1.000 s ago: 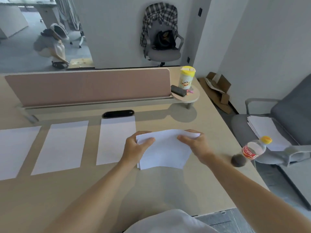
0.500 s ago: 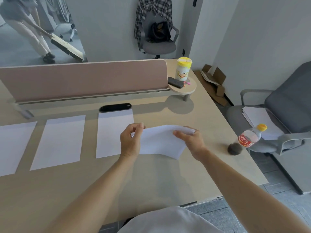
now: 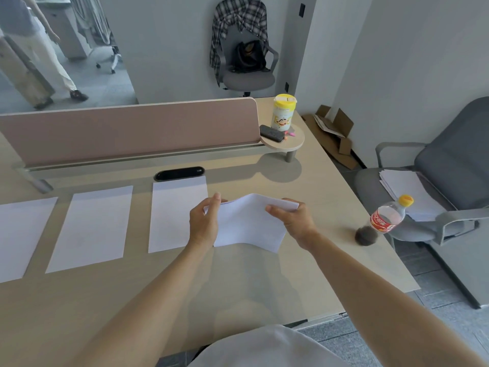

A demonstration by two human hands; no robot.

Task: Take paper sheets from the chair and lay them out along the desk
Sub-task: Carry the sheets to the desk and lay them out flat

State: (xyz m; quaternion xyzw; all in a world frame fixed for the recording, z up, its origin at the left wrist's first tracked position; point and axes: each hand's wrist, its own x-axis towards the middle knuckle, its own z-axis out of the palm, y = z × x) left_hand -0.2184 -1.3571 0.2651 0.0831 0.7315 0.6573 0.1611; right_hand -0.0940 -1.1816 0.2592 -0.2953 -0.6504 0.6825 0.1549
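- Your left grip [image 3: 203,223] was closed on the left edge of the held sheet [image 3: 246,226], thumb on top. Your right grip [image 3: 293,221] pinched its far right corner.
- The held sheet hung just above the worktop [image 3: 264,276], humped in the middle. Its left part overlapped the nearest laid sheet [image 3: 172,207].
- Pushing your grips closer together would likely have creased the hump. Pulling them apart unevenly could have torn the paper at a pinch.
- I could not tell whether you held one sheet or several, so two might have gone down together.
- Setting it down where it hung would probably have covered the neighbour's edge and dragged that sheet out of line. The other two laid sheets [image 3: 92,226] lay well to the left.
- The bottle [image 3: 385,218] stood near the worktop's right edge, between you and the chair [image 3: 449,165]. A forearm swinging back for the paper stack [image 3: 404,186] on the seat could have knocked it off.
- The bottle was capped and nearly empty, with a little dark liquid at the bottom.
- The yellow-lidded cup [image 3: 283,112] on the round shelf [image 3: 295,144] was closed, and its contents were not visible.
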